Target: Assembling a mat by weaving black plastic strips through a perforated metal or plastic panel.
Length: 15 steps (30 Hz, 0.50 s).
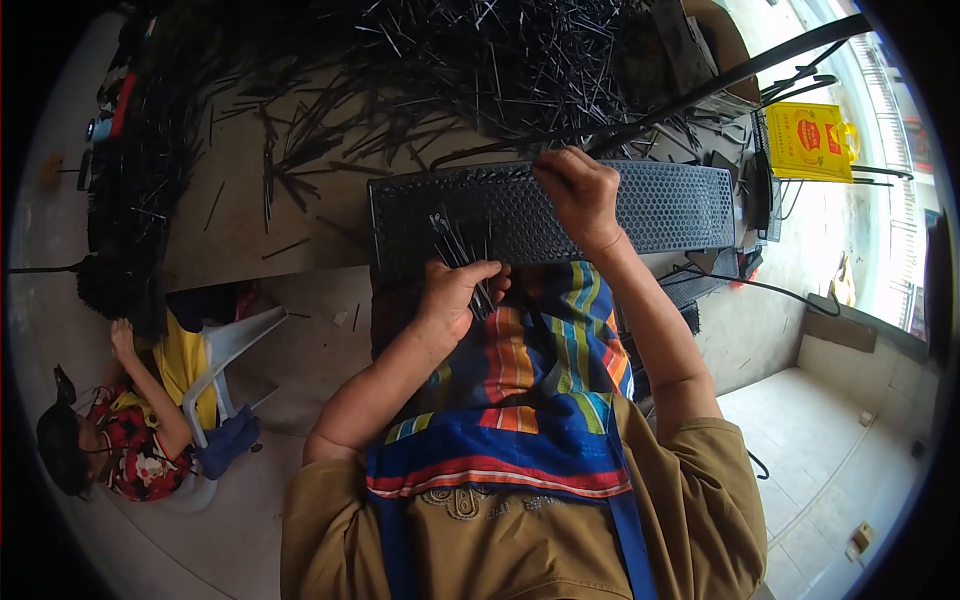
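- Dark sticks (452,244) are in a thin bunch in the left hand (452,292), by the near edge of the desk (228,215).
- The left fingers are closed around this bunch. Its top ends poke up over a black tray (680,205).
- The tray is long and full of little holes. It lies along the desk's near edge.
- The right hand (582,195) is above the middle of the tray. Its fingers are curled in, and I cannot tell if they hold anything.
- A big messy heap (500,60) of more dark sticks lies toward the far edge of the desk.
- A long black bar (745,75) slants past the desk's far right corner.
- A yellow bag (808,142) is past the desk's right edge.
- Another person (135,440) sits near the desk's near left corner.
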Each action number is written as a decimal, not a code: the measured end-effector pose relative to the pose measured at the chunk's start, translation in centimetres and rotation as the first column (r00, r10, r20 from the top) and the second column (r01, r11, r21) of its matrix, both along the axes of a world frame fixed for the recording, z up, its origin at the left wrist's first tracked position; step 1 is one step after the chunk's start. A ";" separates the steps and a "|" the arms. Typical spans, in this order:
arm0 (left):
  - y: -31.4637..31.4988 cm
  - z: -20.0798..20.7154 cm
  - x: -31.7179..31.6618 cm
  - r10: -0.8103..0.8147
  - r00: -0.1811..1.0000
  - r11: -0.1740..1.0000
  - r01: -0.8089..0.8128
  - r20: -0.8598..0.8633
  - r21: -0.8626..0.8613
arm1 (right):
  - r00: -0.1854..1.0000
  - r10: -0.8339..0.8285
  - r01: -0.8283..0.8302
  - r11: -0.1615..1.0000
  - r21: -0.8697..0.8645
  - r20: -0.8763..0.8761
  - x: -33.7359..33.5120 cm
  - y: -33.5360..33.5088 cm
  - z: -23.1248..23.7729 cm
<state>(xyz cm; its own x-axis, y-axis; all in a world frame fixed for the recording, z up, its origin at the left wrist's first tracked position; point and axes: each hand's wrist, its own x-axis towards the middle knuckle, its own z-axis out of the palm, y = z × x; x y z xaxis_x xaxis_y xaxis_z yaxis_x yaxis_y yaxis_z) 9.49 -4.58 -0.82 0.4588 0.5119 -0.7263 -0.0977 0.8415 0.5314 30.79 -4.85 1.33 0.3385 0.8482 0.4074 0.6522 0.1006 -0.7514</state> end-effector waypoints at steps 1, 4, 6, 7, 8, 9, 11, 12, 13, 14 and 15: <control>-0.1 0.0 -0.1 0.002 1.000 1.000 -0.002 0.000 -0.011 | 0.996 0.003 0.001 0.999 -0.036 0.084 -0.2 -0.2 -0.4; -0.2 -0.5 -0.4 0.011 1.000 1.000 -0.011 0.003 0.001 | 0.991 -0.056 0.067 0.994 -0.082 0.124 -0.5 -0.4 -1.5; -0.2 -0.5 -0.5 0.042 0.999 0.999 -0.042 0.006 -0.011 | 0.989 -0.135 0.141 0.982 -0.124 0.053 -0.4 -0.2 -2.4; -0.1 -0.3 -0.5 0.069 0.998 0.997 -0.069 0.011 -0.017 | 0.993 -0.113 0.117 0.984 -0.133 0.039 -0.1 -0.2 -2.6; 0.1 -0.3 -0.6 0.095 0.995 0.995 -0.094 0.022 -0.032 | 0.993 -0.097 0.105 0.987 -0.123 0.072 -0.1 0.0 -2.8; 0.3 -0.4 0.0 0.079 0.996 0.997 -0.079 0.039 -0.022 | 0.992 -0.076 0.088 0.990 -0.114 0.103 0.0 0.0 -3.0; 0.7 -1.1 0.7 0.050 0.996 0.998 -0.048 0.069 -0.036 | 0.987 -0.074 0.099 0.979 -0.180 0.141 0.6 -0.6 -3.3; 0.9 -0.9 1.3 0.040 0.996 0.999 -0.039 0.075 -0.022 | 0.978 -0.083 0.126 0.966 -0.226 0.191 0.8 -0.9 -3.2; 1.0 -0.9 1.4 0.042 0.996 0.999 -0.040 0.079 -0.026 | 0.967 -0.078 0.143 0.954 -0.262 0.242 0.6 -1.0 -3.3; 1.3 -0.7 1.5 0.051 0.994 0.999 -0.050 0.092 -0.013 | 0.975 -0.040 0.101 0.957 -0.272 0.221 0.3 -0.9 -3.7; 1.4 -0.9 1.1 0.085 0.994 0.996 -0.084 0.072 -0.017 | 0.979 -0.085 0.130 0.961 -0.246 0.186 -0.1 -0.8 -4.0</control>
<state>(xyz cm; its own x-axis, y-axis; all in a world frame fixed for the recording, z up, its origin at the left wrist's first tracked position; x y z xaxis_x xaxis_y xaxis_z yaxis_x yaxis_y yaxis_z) 10.61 -3.19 -1.70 0.4663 0.5410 -0.6999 -0.2070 0.8360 0.5082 30.72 -5.68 -2.67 0.3772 0.8940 0.2420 0.7703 -0.1578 -0.6178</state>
